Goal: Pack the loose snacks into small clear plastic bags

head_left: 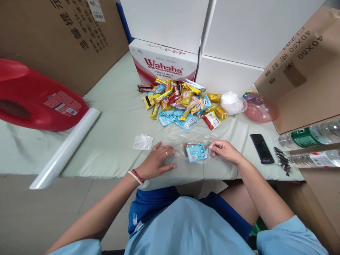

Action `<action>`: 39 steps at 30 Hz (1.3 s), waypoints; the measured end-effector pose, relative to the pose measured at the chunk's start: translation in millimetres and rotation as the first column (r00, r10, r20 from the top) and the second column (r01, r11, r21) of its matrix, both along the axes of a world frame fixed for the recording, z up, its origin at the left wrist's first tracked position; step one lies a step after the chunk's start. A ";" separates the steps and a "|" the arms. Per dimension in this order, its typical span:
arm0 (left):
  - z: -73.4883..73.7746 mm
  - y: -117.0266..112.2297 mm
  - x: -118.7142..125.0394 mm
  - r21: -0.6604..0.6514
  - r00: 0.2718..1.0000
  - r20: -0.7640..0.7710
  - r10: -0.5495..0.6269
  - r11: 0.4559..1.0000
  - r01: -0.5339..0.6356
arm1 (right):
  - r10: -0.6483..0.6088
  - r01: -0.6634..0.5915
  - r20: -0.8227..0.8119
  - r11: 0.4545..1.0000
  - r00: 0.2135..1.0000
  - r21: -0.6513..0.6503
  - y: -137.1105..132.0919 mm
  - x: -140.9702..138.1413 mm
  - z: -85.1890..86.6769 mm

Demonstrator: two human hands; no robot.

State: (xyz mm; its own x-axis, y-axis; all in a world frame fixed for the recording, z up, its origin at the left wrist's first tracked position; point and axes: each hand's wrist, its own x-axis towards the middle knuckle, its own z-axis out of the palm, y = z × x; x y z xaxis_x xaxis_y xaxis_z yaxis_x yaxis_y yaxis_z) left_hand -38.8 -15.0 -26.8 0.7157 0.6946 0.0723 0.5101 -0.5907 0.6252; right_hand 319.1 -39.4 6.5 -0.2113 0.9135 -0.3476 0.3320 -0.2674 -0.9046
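Two hands meet on a clear plastic bag (183, 151) lying at the near edge of the table (111, 141), a blue packet (196, 152) inside it: the left hand (156, 161) presses flat and open on its left end, the right hand (224, 151) pinches its right end.

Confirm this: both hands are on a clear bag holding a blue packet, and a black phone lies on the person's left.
Wrong side: in the head view the black phone lies on the person's right. The left hand and right hand are on the clear bag holding the blue packet.
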 end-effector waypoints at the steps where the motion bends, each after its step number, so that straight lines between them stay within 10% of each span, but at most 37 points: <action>1: -2.5 0.4 1.7 -0.007 0.999 0.004 0.045 0.999 -0.045 | -0.026 0.025 -0.024 0.999 0.999 -0.048 1.3 -0.5 -4.9; 7: -22.8 1.6 18.1 -0.019 0.846 0.128 0.518 0.854 -0.520 | -0.084 0.113 0.236 0.987 0.968 -0.112 -1.3 4.7 -26.0; 10: -26.6 0.1 23.8 0.096 0.741 0.121 0.661 0.735 -0.671 | 0.011 -0.003 0.572 1.000 0.820 -0.015 -2.4 7.9 -19.0; 13: -21.8 -10.3 25.8 0.255 0.612 0.252 0.749 0.559 -0.789 | -0.041 -0.134 0.785 0.979 0.618 0.156 0.2 6.2 0.2; 16: -10.4 -33.6 29.7 0.426 0.608 0.457 0.649 0.441 -0.790 | -0.044 -0.275 0.783 0.923 0.621 0.271 7.6 -0.2 15.5; 24: 7.7 -66.8 58.1 0.553 0.970 0.243 -0.017 0.824 -0.124 | 0.235 -0.435 0.641 0.884 0.731 0.172 27.2 -18.9 -2.1; 31: 5.3 -25.6 79.2 0.387 0.979 0.192 -0.066 0.922 -0.014 | 0.214 -0.381 0.584 0.907 0.783 0.179 25.9 -18.6 0.4; 39: 9.5 5.6 83.7 0.403 0.990 0.123 -0.069 0.915 0.013 | 0.309 -0.394 0.424 0.910 0.851 0.129 32.6 -32.1 10.5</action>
State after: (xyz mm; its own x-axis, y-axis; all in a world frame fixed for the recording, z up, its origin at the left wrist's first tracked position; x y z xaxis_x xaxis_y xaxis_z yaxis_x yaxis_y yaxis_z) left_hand 44.9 -9.4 -17.3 0.7077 0.5573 0.4342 0.4090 -0.8243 0.3915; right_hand 287.0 -6.7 16.9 -0.4198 0.8623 -0.2832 0.7012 0.1101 -0.7044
